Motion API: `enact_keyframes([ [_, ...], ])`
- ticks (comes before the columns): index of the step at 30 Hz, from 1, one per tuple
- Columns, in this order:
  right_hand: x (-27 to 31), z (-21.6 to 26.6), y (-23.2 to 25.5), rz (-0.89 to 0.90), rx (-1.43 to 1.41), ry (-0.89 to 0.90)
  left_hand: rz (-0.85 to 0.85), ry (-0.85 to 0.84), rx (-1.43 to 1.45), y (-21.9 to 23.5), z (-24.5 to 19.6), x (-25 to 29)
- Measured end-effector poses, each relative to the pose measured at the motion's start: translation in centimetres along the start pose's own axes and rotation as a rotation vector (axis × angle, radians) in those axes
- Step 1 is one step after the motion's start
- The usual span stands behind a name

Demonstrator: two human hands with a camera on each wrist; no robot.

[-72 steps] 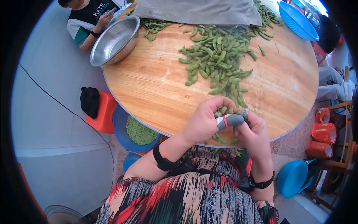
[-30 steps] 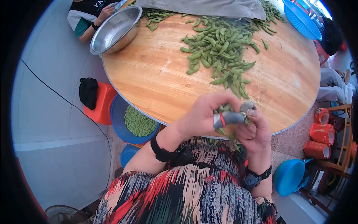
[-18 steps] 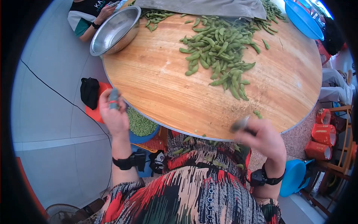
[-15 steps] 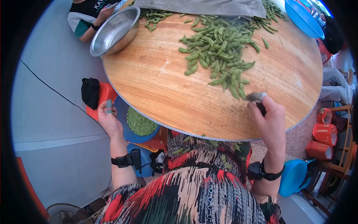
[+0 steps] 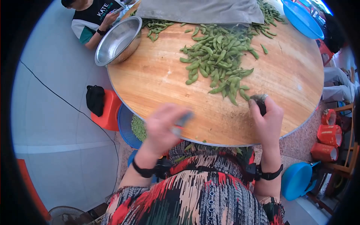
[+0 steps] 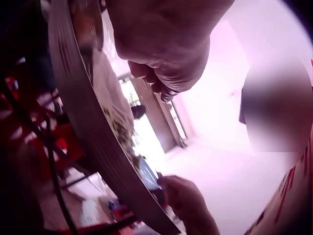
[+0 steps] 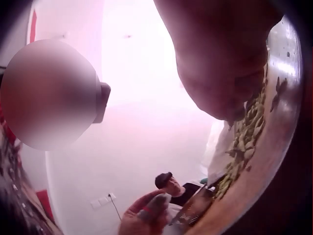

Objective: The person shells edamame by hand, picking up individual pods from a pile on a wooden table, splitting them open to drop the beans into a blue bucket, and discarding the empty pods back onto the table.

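My left hand, blurred by motion, is over the table's near edge, fingers loosely bent with nothing seen in them. A grey cover with a red band sits on one of its fingers, clearer in the right wrist view on the left hand. At the near tip of the pile of green soybean pods, my right hand pinches the end of a pod between thumb and a grey-covered finger. Below the table at left, a blue basin holds shelled green beans, partly hidden by my left forearm.
The round wooden table has a metal colander at its left edge and a grey cloth at the back. A blue basket stands back right. Another person sits behind the colander. A red stool stands left.
Both hands worked together over the table; then the left swung out over the blue basin and is now back over the table's edge. The right hand moved away to the pile's near tip.
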State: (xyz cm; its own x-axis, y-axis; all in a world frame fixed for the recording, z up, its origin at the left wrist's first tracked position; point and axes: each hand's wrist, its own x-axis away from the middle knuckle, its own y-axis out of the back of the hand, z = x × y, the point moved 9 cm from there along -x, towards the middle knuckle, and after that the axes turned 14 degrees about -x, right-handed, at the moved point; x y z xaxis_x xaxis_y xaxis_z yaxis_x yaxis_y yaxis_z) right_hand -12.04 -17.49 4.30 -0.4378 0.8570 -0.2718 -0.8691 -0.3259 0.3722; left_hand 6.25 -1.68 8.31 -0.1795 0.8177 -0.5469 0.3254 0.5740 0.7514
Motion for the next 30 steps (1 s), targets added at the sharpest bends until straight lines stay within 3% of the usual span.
enact_keyframes([
  [1, 0.3, 0.3, 0.3, -0.006, 0.0, 0.002, 0.046, -0.072, 0.059, -2.2, -2.0, -0.7],
  [3, 1.9, -1.8, -1.8, 0.174, -0.412, -0.372, 0.093, -0.148, 0.119, -5.2, -4.6, -1.8],
  [5, 2.8, -1.5, -2.4, 0.217, -0.56, -0.431, 0.032, -0.342, 0.082, -5.9, -7.1, -2.3],
  [9, 3.9, -1.8, -3.0, 0.284, -0.887, -0.57, 0.065, -0.287, 0.15, -6.7, -6.8, -2.4],
  [11, 4.3, -1.8, -3.5, 0.329, -1.003, -0.635, 0.303, 0.118, 0.453, -8.7, -3.9, -2.2],
  [12, 3.8, -1.5, -3.4, 0.291, -1.017, -0.573, 0.304, 0.119, 0.446, -9.0, -3.9, -2.2],
  [14, 3.4, -1.0, -3.6, 0.259, -1.035, -0.511, 0.197, 0.417, 0.973, -10.3, -1.9, -1.5],
  [17, 4.1, -1.1, -5.5, 0.381, -1.017, -0.574, 0.161, 0.547, 1.121, -11.3, -1.3, -0.9],
  [20, 4.4, -1.0, -6.1, 0.443, -1.13, -0.663, 0.167, 0.599, 1.121, -11.5, -0.9, -0.6],
  [23, 4.6, -1.5, -6.7, 0.509, -1.067, -0.671, 0.148, 0.641, 1.149, -11.7, -0.6, -0.2],
  [27, 4.0, -1.1, -6.5, 0.45, -1.011, -0.636, 0.14, 0.601, 1.068, -11.5, -0.6, -0.3],
  [30, 4.4, -1.3, -6.8, 0.434, -1.053, -0.697, 0.12, 0.664, 1.205, -11.8, -0.4, -0.1],
])
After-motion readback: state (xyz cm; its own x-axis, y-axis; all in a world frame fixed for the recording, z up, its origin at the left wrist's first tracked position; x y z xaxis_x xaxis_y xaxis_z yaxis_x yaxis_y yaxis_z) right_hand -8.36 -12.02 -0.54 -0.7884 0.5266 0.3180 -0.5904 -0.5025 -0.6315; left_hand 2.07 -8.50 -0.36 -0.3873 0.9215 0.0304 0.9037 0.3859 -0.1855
